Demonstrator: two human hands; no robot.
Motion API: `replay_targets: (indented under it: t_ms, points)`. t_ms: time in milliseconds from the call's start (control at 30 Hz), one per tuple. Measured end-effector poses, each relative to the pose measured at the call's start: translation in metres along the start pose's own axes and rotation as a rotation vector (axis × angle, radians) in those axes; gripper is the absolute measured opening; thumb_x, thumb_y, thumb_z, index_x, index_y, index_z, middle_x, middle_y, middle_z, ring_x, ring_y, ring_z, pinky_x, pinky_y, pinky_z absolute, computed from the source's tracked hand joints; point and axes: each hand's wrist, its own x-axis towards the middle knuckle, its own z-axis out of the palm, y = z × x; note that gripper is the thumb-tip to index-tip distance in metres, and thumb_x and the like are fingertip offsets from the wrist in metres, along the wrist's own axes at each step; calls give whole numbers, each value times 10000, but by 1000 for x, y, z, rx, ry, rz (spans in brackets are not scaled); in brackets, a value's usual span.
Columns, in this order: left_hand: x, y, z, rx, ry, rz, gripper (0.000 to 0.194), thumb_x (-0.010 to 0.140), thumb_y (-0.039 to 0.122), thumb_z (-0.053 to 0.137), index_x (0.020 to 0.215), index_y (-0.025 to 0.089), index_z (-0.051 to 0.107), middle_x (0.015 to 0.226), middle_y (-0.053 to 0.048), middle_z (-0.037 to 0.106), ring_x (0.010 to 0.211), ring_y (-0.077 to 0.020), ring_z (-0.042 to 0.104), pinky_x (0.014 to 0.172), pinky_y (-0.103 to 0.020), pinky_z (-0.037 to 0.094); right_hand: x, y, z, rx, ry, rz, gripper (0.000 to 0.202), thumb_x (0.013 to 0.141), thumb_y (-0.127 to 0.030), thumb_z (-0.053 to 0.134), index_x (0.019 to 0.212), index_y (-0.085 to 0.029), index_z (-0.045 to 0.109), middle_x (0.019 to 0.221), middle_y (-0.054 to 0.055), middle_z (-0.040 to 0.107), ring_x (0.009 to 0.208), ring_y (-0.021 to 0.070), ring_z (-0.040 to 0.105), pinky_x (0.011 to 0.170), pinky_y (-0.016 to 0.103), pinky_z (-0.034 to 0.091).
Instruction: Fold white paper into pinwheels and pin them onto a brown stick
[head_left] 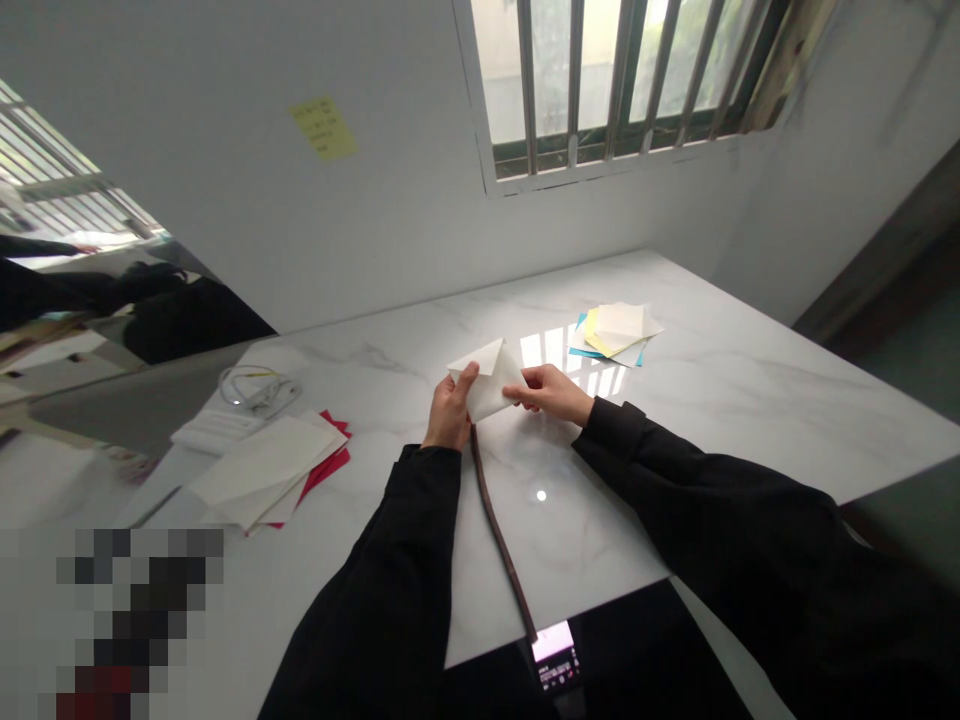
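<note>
A white envelope (491, 393) with a pointed flap is held up over the marble-patterned table (405, 545). My left hand (452, 408) grips its left side, the thumb lying on the front face. At the envelope's right edge, my right hand (551, 391) pinches the paper between thumb and fingers. Both hands are closed on it. The fingers behind the envelope are mostly hidden. Below my hands a dark brown cord or strap (495, 520) runs down toward a lit phone (555, 655) near my lap.
Several white and red envelopes (270, 465) lie stacked on the left, beside a white cable (259, 388). Farther back on the right is a pile of cream, yellow and blue envelopes (619, 332). A yellow note (324, 128) sticks to the wall near a barred window (622, 80).
</note>
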Motion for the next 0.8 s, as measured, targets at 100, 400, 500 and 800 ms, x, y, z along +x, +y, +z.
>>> replay_targets:
  t_ms: [100, 400, 500, 800]
  points:
    - [0, 2, 0, -1, 50, 6, 586, 682, 614, 856, 954, 117, 704, 850, -114, 751, 854, -288, 735, 704, -338, 578, 0, 1, 0, -22, -27, -11, 404, 806, -550, 749, 805, -151, 688, 682, 8, 625, 575, 110, 515, 541, 238, 408]
    - [5, -3, -4, 28, 111, 2, 583, 656, 603, 871, 959, 146, 674, 802, -59, 722, 765, -228, 701, 662, -298, 528, -1, 2, 0, -16, -113, -17, 428, 760, -548, 804, 857, -145, 696, 670, -21, 580, 583, 111, 501, 541, 239, 399]
    - [6, -5, -5, 38, 132, -8, 553, 648, 566, 881, 967, 164, 674, 790, -34, 713, 720, -198, 672, 655, -285, 517, -1, 1, 1, -4, -127, -12, 451, 721, -545, 837, 880, -144, 707, 659, -29, 577, 578, 108, 493, 534, 237, 386]
    - [7, -8, -9, 79, 130, 23, 471, 645, 492, 887, 895, 181, 637, 761, -5, 678, 648, -155, 612, 611, -258, 477, -3, -4, 3, 55, -132, 7, 471, 674, -501, 881, 915, -130, 721, 695, -8, 627, 593, 109, 534, 544, 235, 432]
